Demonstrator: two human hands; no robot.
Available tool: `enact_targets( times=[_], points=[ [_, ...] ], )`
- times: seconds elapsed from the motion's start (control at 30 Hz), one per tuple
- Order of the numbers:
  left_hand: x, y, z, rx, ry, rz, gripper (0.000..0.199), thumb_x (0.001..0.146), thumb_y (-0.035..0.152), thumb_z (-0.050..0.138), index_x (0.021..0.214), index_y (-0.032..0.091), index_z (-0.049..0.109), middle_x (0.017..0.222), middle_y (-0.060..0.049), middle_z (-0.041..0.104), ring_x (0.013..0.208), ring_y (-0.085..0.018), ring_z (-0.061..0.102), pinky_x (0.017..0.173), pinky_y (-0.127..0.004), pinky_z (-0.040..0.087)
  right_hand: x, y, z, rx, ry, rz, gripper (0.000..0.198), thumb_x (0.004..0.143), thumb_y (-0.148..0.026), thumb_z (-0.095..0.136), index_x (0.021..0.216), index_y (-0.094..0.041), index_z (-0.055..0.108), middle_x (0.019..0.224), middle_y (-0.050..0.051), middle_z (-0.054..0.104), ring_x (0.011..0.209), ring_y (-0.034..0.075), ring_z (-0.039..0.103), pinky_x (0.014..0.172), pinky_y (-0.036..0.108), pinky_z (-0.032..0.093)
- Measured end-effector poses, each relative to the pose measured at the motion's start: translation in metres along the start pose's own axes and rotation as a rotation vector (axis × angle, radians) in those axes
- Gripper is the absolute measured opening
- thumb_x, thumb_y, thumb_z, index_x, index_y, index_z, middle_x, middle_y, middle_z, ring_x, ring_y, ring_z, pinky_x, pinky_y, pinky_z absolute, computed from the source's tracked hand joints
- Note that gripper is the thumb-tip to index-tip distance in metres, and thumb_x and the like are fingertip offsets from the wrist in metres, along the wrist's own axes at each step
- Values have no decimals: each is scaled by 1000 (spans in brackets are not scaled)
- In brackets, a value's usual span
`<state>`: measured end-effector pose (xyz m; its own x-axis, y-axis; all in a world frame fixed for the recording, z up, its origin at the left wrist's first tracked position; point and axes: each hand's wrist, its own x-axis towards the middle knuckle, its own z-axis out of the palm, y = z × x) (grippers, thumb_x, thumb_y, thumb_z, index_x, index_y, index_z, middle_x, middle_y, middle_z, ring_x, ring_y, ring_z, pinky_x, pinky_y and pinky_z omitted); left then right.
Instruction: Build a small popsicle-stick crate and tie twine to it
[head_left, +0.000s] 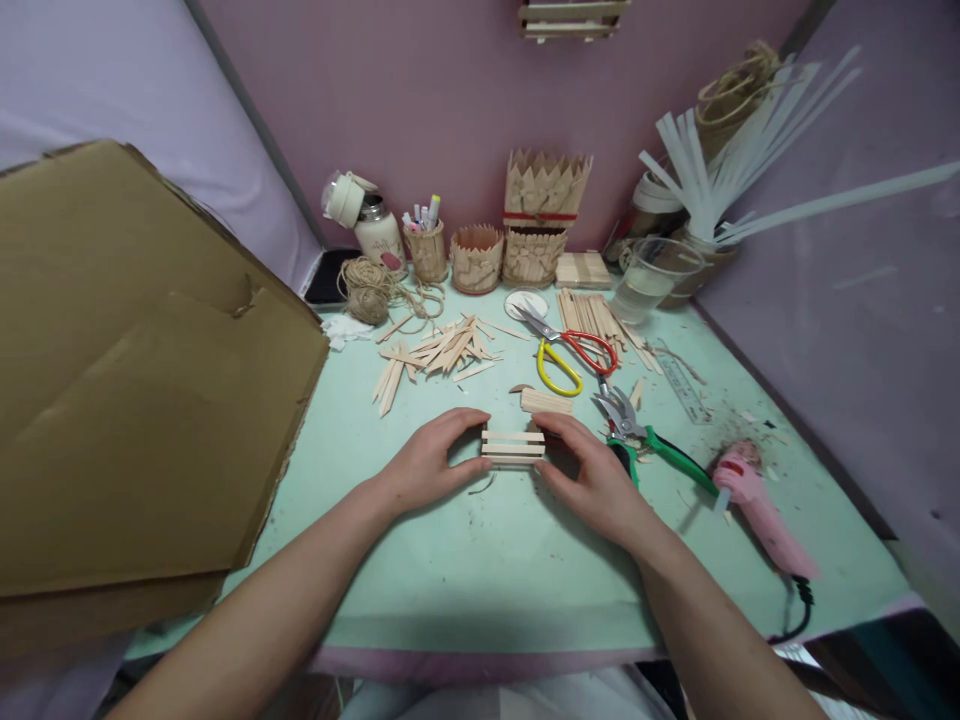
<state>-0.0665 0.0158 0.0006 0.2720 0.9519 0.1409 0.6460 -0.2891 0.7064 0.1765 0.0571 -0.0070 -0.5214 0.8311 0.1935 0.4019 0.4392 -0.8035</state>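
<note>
A small slatted crate of pale wooden sticks [513, 449] is held between my two hands near the middle of the table. My left hand [435, 455] grips its left end between thumb and fingers. At the right end, my right hand [589, 470] grips it the same way. Just beyond the crate lies a short flat stack of wooden sticks [546, 401]. Green-handled pruning shears [637, 425] lie to the right of my right hand. Farther back are scissors with one red and one yellow handle [559, 345].
A large cardboard sheet [150, 380] stands at left. A pink glue gun [761, 505] lies at right, its cord over the front edge. Cut sticks [442, 350], a twine ball [367, 290], stick-covered cups [477, 262] and a clear water cup [649, 280] occupy the back.
</note>
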Motion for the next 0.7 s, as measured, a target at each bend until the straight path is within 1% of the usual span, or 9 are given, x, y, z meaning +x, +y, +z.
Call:
enact_targets(
  times=[0.3,0.5,0.7],
  points=[
    [0,4,-1,-7,0,-3,49,84,39,66,127,17,55,130,-15,61,120,-26,59,105,-43,47,1,1,0,-21,8,1,43,82,-23,58,125,-21,54,131,11,60,122,24,57,104,42,47],
    [1,3,-1,2,-6,-6,46,86,36,64,127,19,54,130,-13,62,119,-26,59,104,-44,47,1,3,1,-21,6,7,42,84,-24,57,125,-21,55,130,11,60,121,23,57,104,42,47],
    [0,3,-1,-3,-6,-5,45,86,38,63,127,20,55,129,-13,62,118,-26,60,103,-45,47,0,1,0,-18,3,15,41,84,-24,57,125,-23,56,130,11,61,121,24,58,104,43,47]
  ],
)
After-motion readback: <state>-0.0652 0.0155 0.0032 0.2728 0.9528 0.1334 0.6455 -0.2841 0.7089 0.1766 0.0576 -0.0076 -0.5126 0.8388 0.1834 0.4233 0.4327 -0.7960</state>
